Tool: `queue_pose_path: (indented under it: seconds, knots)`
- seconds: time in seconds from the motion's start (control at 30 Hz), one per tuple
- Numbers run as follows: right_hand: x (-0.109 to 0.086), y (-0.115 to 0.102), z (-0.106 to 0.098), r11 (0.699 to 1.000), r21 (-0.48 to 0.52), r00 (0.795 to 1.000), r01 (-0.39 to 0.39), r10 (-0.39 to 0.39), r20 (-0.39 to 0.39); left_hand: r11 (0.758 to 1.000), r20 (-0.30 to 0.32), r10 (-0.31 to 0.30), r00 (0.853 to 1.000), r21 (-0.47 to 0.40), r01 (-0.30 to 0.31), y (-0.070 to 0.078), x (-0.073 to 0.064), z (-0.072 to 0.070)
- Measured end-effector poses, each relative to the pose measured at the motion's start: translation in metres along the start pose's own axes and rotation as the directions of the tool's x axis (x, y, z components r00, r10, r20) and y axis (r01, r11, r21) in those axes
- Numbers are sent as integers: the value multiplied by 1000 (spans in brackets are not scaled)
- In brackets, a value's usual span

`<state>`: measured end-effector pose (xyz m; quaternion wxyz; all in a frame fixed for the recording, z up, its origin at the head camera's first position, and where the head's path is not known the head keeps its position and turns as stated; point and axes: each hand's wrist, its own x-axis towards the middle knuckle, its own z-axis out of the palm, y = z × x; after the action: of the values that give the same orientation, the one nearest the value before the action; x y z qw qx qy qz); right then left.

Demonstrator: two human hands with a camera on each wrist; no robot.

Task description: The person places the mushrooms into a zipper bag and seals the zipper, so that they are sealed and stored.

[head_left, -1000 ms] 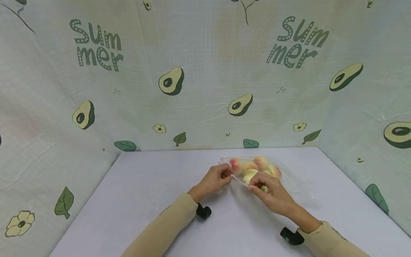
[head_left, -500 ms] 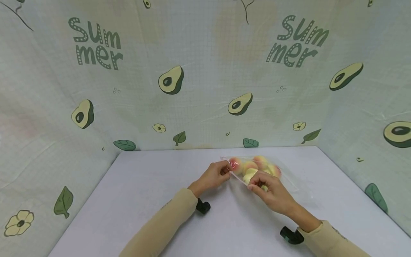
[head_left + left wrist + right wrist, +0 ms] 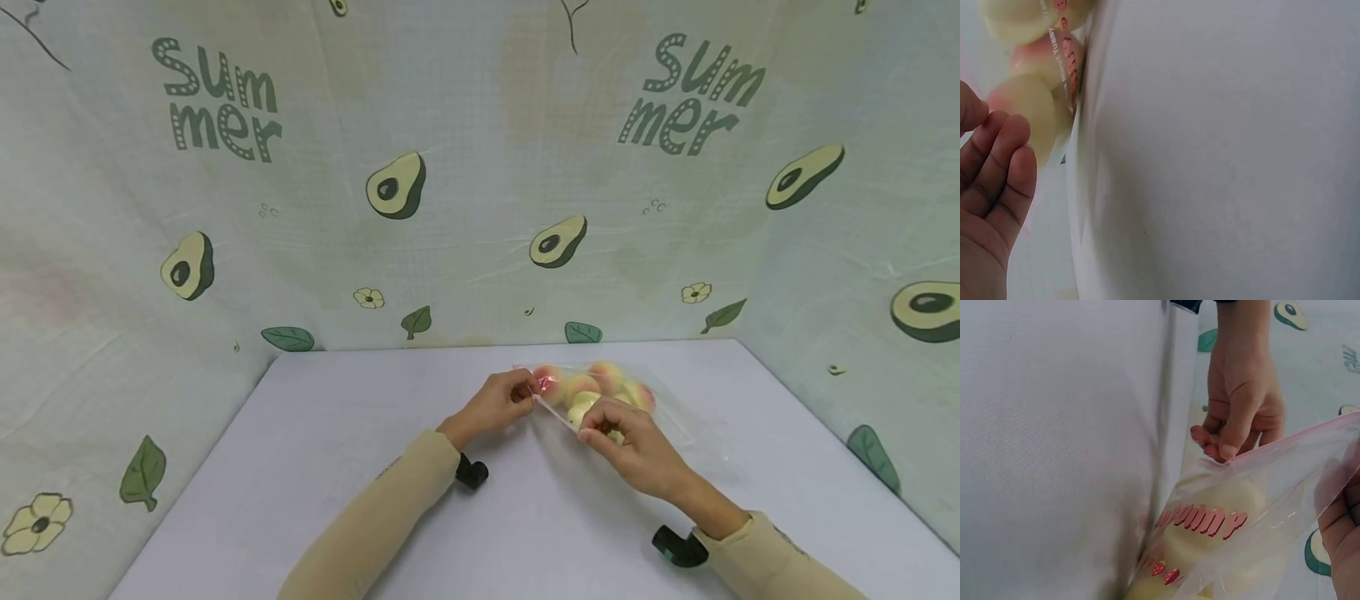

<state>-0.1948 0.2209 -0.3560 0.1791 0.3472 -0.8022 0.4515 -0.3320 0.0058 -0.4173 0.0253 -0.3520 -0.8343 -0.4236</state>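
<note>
A clear plastic zip bag (image 3: 675, 421) with several pink-and-yellow peaches (image 3: 604, 377) inside lies toward the back of the table, right of centre. My left hand (image 3: 497, 405) pinches one end of the bag's pink-edged mouth. At the other end, my right hand (image 3: 633, 442) grips the same edge between thumb and curled fingers. The strip between the hands is taut and slanted. In the right wrist view, pink lettering and strawberries are printed on the bag (image 3: 1200, 522), and its pink edge rises toward the right hand (image 3: 1342, 534). Peaches (image 3: 1035, 59) show beyond the left fingertips in the left wrist view.
The white table (image 3: 337, 433) meets a cloth backdrop (image 3: 480, 167) printed with avocados, leaves and lettering at the back and sides. Black wrist cameras sit under the left cuff (image 3: 442, 454) and the right cuff (image 3: 731, 537).
My left hand has shifted slightly up and away along the bag's edge, which now looks straighter between the hands. The right hand has stayed nearly in place. The head view has shifted a little.
</note>
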Motion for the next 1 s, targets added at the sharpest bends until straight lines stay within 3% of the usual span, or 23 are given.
queue_pose_path:
  seconds: [0.27, 0.6, 0.8, 1.0]
  knots:
    - [0, 1, 0, 1000, -3, 1000, -2, 2, -2, 1000, 3, 7, 1000, -15, -7, -6, 5, -3]
    - [-6, 30, 3, 1000, 7, 1000, -12, 12, 3, 1000, 11, -17, 1000, -10, 17, -10, 9, -7]
    - [-6, 31, 2, 1000, 15, 1000, 11, -11, 8, 999, 5, -44, 999, 5, 44, -13, 12, -9]
    - [-7, 28, 1, 1000, 1, 1000, -16, 16, 17, 998, -4, -66, 998, -6, 66, -15, 12, -11]
